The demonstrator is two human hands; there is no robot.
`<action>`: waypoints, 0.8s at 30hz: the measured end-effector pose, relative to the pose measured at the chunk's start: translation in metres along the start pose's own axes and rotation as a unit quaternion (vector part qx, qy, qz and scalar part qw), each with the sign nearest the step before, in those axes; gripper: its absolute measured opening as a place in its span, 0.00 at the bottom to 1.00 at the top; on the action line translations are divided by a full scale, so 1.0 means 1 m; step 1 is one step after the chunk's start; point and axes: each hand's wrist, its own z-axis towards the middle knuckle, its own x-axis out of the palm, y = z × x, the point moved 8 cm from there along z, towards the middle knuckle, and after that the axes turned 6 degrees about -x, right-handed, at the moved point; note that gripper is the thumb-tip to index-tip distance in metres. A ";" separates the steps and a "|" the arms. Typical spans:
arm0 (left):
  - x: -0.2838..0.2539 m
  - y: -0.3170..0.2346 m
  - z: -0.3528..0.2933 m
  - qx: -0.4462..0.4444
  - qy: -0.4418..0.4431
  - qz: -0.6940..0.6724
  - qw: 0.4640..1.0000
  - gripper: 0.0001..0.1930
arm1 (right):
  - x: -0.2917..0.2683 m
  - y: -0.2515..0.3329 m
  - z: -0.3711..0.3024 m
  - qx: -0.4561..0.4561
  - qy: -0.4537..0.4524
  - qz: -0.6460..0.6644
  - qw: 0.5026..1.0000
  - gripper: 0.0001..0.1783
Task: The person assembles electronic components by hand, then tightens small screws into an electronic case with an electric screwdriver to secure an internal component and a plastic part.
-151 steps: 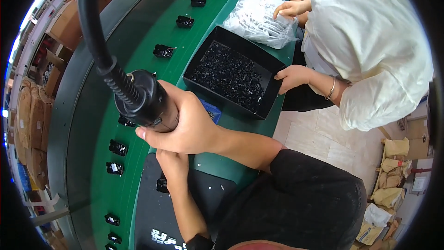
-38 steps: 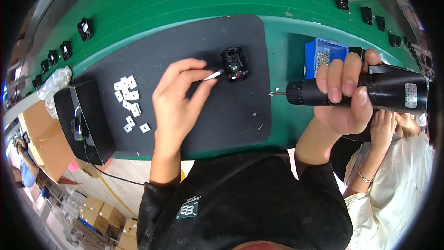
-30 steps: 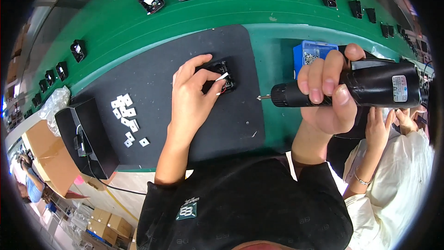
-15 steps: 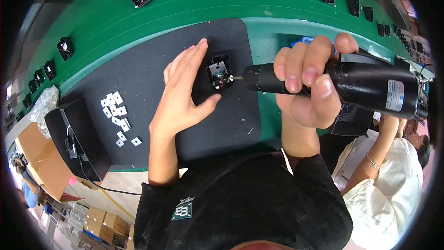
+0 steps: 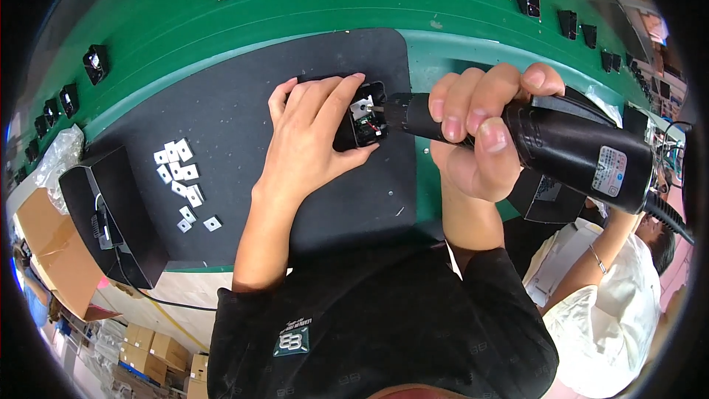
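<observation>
Right hand (image 5: 484, 151): fingers and thumb wrapped round the barrel of a black corded electric screwdriver (image 5: 583, 144). Tool's long axis lies nearly crosswise, tilted slightly; bit end points to the person's left and a little away, cord end to the right and nearer the body. Bit reaches into an open black plastic housing (image 5: 363, 124), over a pale square plate (image 5: 360, 109) seated inside; exact tip contact cannot be made out.

Left hand (image 5: 304, 133): forefinger at the housing's far end, thumb at its near end, box clamped between. Housing lies on the black mat (image 5: 340, 207), near its right edge, long axis running away from the person. Loose pale square plates (image 5: 176, 171) lie well to the left.
</observation>
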 end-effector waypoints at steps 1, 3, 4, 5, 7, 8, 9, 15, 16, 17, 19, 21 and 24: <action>0.000 0.000 0.000 0.000 0.000 0.002 1.000 0.40 | 0.000 -0.001 0.000 0.001 0.000 0.001 1.000 0.27; -0.001 0.000 0.001 -0.001 -0.001 0.004 1.000 0.40 | -0.002 -0.003 0.000 0.006 -0.012 -0.002 1.000 0.27; -0.001 0.000 0.001 0.000 -0.002 0.004 1.000 0.40 | -0.002 -0.004 -0.001 0.006 -0.012 -0.003 1.000 0.27; 0.000 -0.001 0.001 0.002 -0.002 0.003 1.000 0.41 | -0.003 -0.005 -0.002 0.009 -0.011 -0.011 1.000 0.27; 0.001 0.000 0.001 0.002 0.000 0.003 1.000 0.41 | -0.004 -0.006 -0.002 0.013 -0.009 -0.018 1.000 0.27; 0.001 0.000 0.000 0.002 0.001 0.004 1.000 0.41 | -0.004 -0.006 -0.002 0.012 -0.012 -0.012 1.000 0.26; 0.001 0.000 0.001 0.002 0.001 0.003 1.000 0.41 | -0.004 -0.006 -0.002 0.010 -0.015 -0.006 1.000 0.26; 0.001 0.000 0.001 -0.001 -0.001 -0.002 1.000 0.40 | -0.004 -0.005 -0.001 0.011 -0.005 -0.005 1.000 0.25; 0.000 0.000 0.002 0.000 -0.001 -0.003 1.000 0.40 | -0.005 -0.005 -0.001 0.011 -0.005 -0.005 1.000 0.25; 0.000 0.000 0.002 0.000 0.000 -0.004 1.000 0.40 | -0.005 -0.006 -0.001 0.010 -0.005 -0.004 1.000 0.25; 0.001 0.000 0.001 0.000 0.000 -0.003 1.000 0.40 | -0.005 -0.007 -0.001 0.010 -0.005 -0.002 1.000 0.25; 0.000 0.000 0.001 0.000 0.000 -0.003 1.000 0.40 | -0.003 -0.008 -0.001 0.012 -0.004 0.007 1.000 0.24; 0.002 0.001 0.002 0.002 -0.003 -0.006 1.000 0.40 | -0.003 -0.008 -0.001 0.017 0.013 0.005 1.000 0.23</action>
